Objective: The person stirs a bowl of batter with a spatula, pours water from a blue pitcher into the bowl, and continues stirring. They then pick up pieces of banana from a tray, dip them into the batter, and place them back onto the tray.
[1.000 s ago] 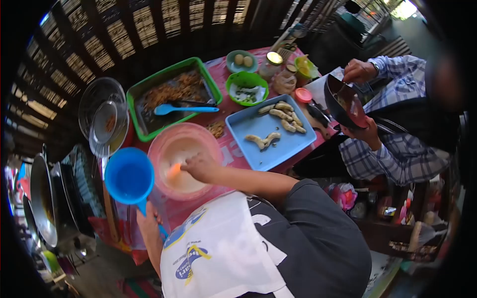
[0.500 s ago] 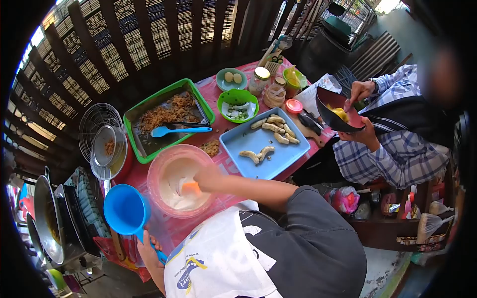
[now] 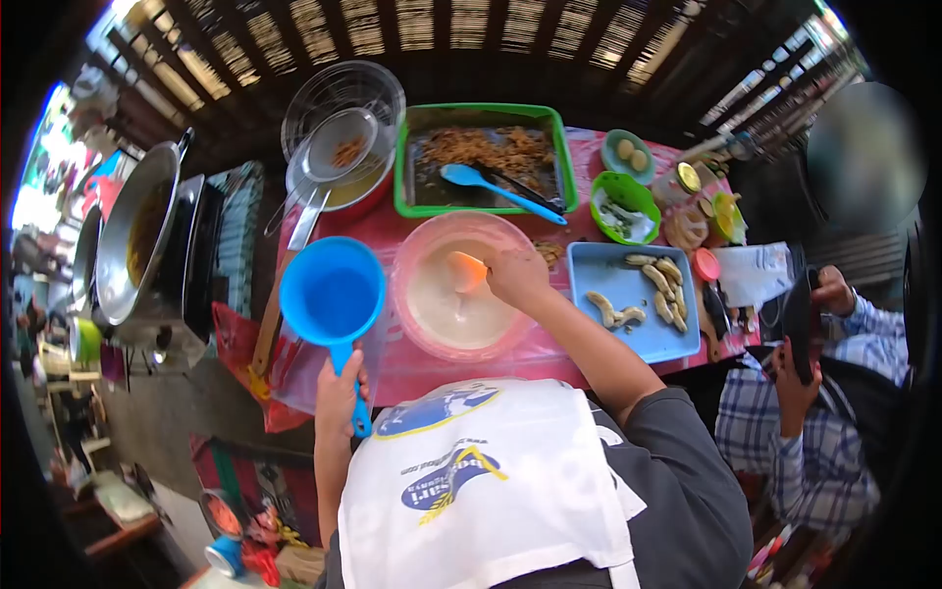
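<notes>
My left hand [image 3: 340, 395] is wrapped round the handle of a blue water dipper [image 3: 332, 293], which sits left of a pink bowl [image 3: 404, 312]. Pale, creamy batter [image 3: 446, 316] fills the lower part of that bowl. Over its right rim, my right hand [image 3: 518, 278] grips an orange spatula [image 3: 469, 272] whose end is in the batter. To the right, peeled bananas [image 3: 667, 285] lie in a blue tray [image 3: 605, 263]. Behind the bowl, a green-rimmed tray [image 3: 417, 209] holds brown fried shreds, with a blue spatula [image 3: 491, 187] lying across it.
On the left, a metal wok [image 3: 147, 236] stands on a stove. A wire strainer [image 3: 339, 145] rests over a red pot at the back. A green bowl [image 3: 625, 206], eggs and jars occupy the back right. A person in a plaid sleeve [image 3: 785, 471] holds a dark bowl [image 3: 800, 324] at right.
The view has turned right, so the table sits straighter. My left hand and the blue dipper are seen farther up. The right hand remains at the batter bowl with the orange spatula.
</notes>
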### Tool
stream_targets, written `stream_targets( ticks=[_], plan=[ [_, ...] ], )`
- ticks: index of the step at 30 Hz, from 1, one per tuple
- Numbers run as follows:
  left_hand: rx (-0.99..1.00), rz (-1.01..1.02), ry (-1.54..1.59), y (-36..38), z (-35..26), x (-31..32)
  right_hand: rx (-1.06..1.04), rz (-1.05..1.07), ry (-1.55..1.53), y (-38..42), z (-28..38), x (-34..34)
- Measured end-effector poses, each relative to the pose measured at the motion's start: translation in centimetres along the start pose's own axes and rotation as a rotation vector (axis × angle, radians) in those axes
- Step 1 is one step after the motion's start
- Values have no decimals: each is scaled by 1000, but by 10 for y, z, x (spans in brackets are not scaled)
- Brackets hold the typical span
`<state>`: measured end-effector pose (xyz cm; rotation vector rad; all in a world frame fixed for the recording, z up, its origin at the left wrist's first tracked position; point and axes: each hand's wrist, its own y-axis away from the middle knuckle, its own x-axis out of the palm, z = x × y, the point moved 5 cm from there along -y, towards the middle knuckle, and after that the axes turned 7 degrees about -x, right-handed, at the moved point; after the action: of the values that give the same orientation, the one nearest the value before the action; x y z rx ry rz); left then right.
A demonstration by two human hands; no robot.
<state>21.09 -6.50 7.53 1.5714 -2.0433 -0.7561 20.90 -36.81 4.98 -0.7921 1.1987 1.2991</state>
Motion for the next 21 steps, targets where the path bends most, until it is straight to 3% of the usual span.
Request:
stream_targets(
  ticks=[3,6,9,12,15,16,19,21],
  plan=[
    [-35,0,22,5,-3,1,-289,110,-21,14,29,24],
    [-11,6,65,8,-2,-4,-151,160,178,18,-5,15],
    [-56,-36,10,3,7,-10,-23,106,147,-8,-14,-8],
    [-63,-20,-9,-7,18,-10,-254,35,108,-7,12,16],
    [-74,-46,-4,-8,24,-20,-321,239,173,12,14,24],
    [-85,-55,4,-6,28,-23,-150,236,203,17,10,4],
    [-132,-126,-50,-8,38,-36,10,122,200,-2,-13,-10],
    [-66,-163,-191,-16,38,-44,-105,21,174,-9,-8,6]
  ],
)
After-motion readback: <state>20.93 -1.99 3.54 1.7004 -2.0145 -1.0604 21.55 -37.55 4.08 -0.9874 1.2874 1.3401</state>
